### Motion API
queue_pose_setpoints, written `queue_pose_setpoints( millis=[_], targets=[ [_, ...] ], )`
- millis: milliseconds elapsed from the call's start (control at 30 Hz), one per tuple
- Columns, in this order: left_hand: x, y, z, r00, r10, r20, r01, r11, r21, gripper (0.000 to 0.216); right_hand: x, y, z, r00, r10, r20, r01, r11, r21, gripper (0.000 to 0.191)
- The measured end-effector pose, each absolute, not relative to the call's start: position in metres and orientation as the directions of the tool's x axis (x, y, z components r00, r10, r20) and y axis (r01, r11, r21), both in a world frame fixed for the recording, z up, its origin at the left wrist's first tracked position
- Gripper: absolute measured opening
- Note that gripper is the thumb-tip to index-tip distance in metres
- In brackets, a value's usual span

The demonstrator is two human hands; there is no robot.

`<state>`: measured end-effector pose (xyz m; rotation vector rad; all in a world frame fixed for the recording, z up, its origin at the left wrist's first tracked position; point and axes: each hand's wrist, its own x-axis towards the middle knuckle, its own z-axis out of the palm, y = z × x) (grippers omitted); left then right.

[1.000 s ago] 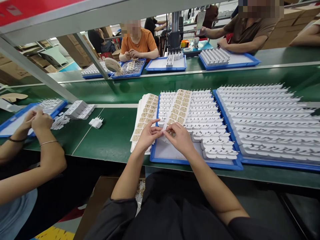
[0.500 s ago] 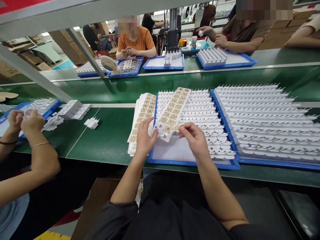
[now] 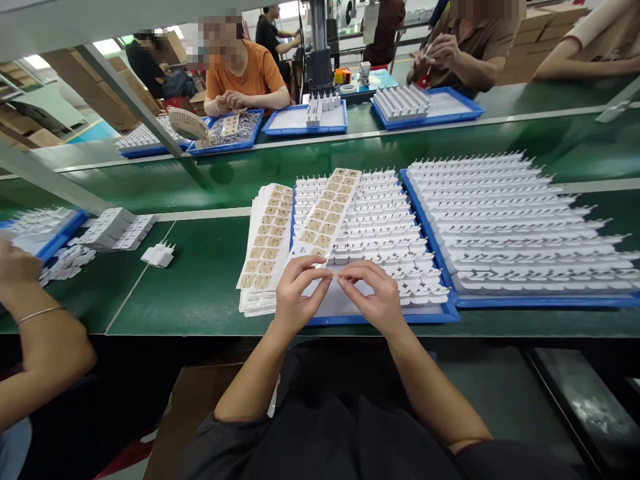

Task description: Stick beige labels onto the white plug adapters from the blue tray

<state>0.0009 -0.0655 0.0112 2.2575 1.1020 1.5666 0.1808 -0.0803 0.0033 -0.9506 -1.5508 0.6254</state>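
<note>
My left hand [image 3: 303, 290] and my right hand [image 3: 373, 293] meet fingertip to fingertip above the near part of a blue-rimmed tray [image 3: 373, 319]. Pinched between them is a small tan sticker [image 3: 336, 274], mostly covered by the fingers. Just beyond my left hand, a sheet of tan stickers [image 3: 327, 212] lies aslant over rows of white pronged plug housings [image 3: 385, 207] in the tray. A stack of similar sticker sheets [image 3: 265, 243] rests beside the tray's left edge.
To the right, a second blue tray [image 3: 550, 302] holds many white housings. Leftward on the green bench are a white plug piece [image 3: 159, 255], stacked white parts [image 3: 107, 228] and a co-worker's arm [image 3: 47, 347]. Across the bench, other people sit behind blue trays [image 3: 306, 129].
My left hand has left the sticker sheet, which now lies on the housings. Both hands have come together around the peeled sticker. The view has shifted slightly right.
</note>
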Motion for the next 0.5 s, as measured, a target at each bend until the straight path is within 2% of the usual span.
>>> queue_pose_setpoints(
  millis=[100,167,233,367,500],
  targets=[
    [0.007,-0.068,0.008,0.219,0.712,0.667,0.421,-0.686,0.594,0.016,0.192,-0.09,0.003,0.014,0.778,0.628,0.365,0.581,-0.728,0.01],
    [0.013,-0.068,0.005,0.222,0.763,0.608,0.384,-0.641,0.664,0.032,0.207,-0.098,0.002,0.09,0.772,0.629,0.393,0.553,-0.735,0.008],
    [0.023,-0.068,0.001,0.251,0.77,0.587,0.364,-0.637,0.679,0.042,0.227,-0.108,0.001,0.22,0.762,0.608,0.368,0.513,-0.776,0.004],
    [0.059,-0.071,-0.012,0.47,0.64,0.608,0.396,-0.769,0.503,0.042,0.266,-0.122,0.0,0.484,0.702,0.522,0.229,0.474,-0.85,0.003],
    [0.093,-0.076,-0.026,0.628,0.56,0.54,0.431,-0.829,0.358,0.057,0.287,-0.129,-0.004,0.551,0.675,0.49,0.193,0.468,-0.862,0.005]
  ],
)
